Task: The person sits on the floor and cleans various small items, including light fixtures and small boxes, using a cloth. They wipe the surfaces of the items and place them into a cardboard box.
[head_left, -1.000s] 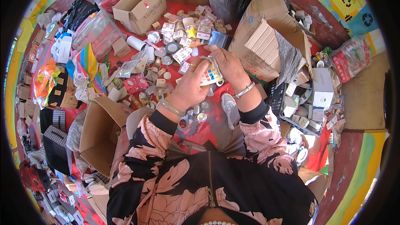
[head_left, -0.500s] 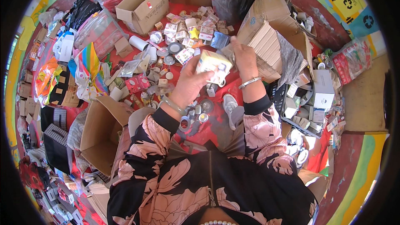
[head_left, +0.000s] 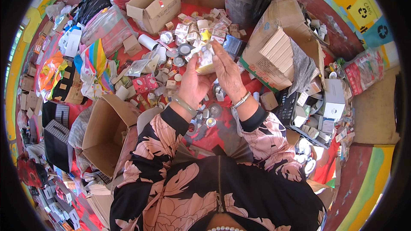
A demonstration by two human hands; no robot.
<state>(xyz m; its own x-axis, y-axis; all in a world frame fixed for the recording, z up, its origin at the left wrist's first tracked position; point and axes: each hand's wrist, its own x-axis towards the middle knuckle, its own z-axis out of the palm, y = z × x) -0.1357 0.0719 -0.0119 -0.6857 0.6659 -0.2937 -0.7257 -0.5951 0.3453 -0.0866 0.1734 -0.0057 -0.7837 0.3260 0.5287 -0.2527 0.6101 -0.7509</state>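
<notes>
A small white and yellow box (head_left: 206,62) is held up in front of me between both hands. My left hand (head_left: 192,84) is closed round its left and near sides. Along its right side lies my right hand (head_left: 228,70), the fingers long and pressed against it. My palms and fingers hide much of the box, and its upper end looks uneven. Beyond it is a heap of small printed boxes (head_left: 217,35) with a yellow star (head_left: 206,34) on top. A dark blue pack (head_left: 232,45) lies just past my right fingers.
An upright carton (head_left: 154,8) stands at the far left, and an open carton (head_left: 105,139) lies tilted near my left arm. To the right are a large torn carton (head_left: 267,55) and a black crate (head_left: 286,108) of small boxes. Tins and other small items cover the red floor between.
My right hand, raised apart from the box on the right, has come in against its side. The box has shifted left and tilted in my left hand. The whole view has moved slightly.
</notes>
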